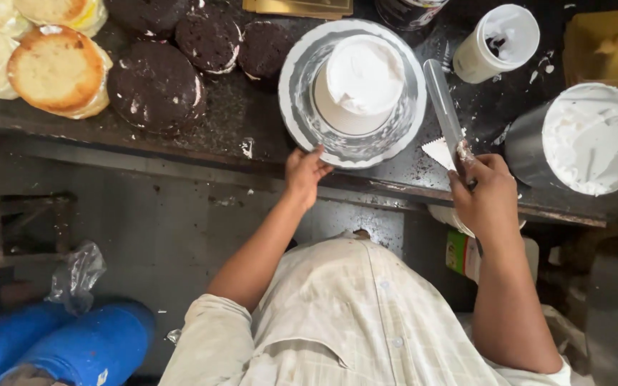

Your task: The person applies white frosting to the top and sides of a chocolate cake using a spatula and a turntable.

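Just beyond the left hand, whose fingertips touch the turntable rim, stands the iced cake. Right hand clenches a spatula and toothed scraper, blade angled up-left beside the cake.

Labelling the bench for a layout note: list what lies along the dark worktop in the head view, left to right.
Golden-topped round sponge cake → dark chocolate round cake → white-frosted cake on grey turntable → white plastic cup → steel pot of white cream.
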